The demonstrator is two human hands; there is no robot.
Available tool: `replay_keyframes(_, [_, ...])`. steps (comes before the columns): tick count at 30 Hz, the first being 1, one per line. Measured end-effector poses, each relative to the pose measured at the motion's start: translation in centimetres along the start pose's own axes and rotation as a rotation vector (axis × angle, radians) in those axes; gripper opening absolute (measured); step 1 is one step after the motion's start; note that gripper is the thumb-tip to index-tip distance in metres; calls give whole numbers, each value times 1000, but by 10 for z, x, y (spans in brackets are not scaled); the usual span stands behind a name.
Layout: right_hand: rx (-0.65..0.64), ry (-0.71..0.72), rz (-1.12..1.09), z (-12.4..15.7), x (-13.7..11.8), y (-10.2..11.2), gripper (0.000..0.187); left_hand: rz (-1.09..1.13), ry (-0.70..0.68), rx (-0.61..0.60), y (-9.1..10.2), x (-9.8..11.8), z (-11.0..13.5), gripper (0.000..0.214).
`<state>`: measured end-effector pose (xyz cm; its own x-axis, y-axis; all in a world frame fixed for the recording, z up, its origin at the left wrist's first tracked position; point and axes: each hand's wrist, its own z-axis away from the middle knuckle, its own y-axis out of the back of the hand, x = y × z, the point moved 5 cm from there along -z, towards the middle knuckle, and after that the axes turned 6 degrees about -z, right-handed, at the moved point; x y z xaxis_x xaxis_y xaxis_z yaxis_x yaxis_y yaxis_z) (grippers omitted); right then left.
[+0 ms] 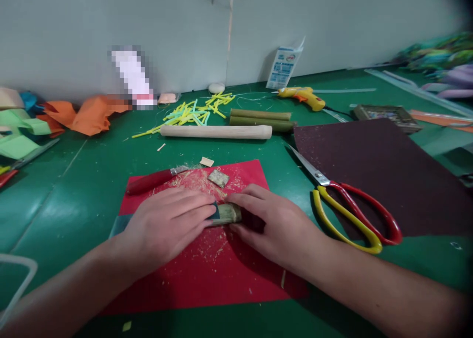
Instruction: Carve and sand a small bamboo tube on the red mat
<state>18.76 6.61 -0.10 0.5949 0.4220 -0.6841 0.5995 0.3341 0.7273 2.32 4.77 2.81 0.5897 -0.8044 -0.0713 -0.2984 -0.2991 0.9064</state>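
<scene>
two hands on a bit of bamboo

the bamboo piece (229,214) is just above the red sheet (207,291), between the hands; i cannot tell if it touches the sheet. at nine o'clock from it, the left hand (172,224) is closed over a dark strip (215,210) that lies on the bamboo. at three o'clock, the right hand (275,222) pinches the bumpy end, thumb on the near side.

my guess is that this is the rubbing step, to make the bamboo smooth. the next move seems to call for a tight pinch on the right and a light push along the bamboo on the left.

the knife (151,181) with the red handle sits at ten o'clock, near the left hand. a small flat square (219,178) is close by at twelve. the scissors (332,187) are at three, their tip by two, so the right arm could bump them. the best room to slide looks to be at six, where the sheet has only wood crumbs (218,247) up to its near edge.
</scene>
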Motion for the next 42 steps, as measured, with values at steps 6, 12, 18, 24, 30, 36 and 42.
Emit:
replay_keyframes(6, [33, 11, -64, -1, 2, 4, 36, 1, -58, -15, -5, 8, -1, 25])
replay_keyframes(12, [0, 28, -92, -2, 3, 3, 30, 5, -110, 3, -3, 12, 6, 26])
replay_keyframes(18, [-13, 38, -86, -2, 3, 3, 31, 67, -18, -28, -5, 8, 13, 24])
replay_keyframes(24, [-29, 96, -120, -2, 2, 0, 30, 134, -15, -27, -8, 9, 6, 22])
replay_keyframes(30, [-30, 117, -130, -2, 2, 0, 23, 177, 30, -36, -8, 12, -8, 22])
replay_keyframes(36, [-24, 85, -136, -3, 2, 0, 25, 145, -11, -34, 3, 11, -5, 21])
replay_keyframes(42, [-30, 14, -197, -2, 5, -2, 21, 83, -82, -89, 10, 11, 1, 21])
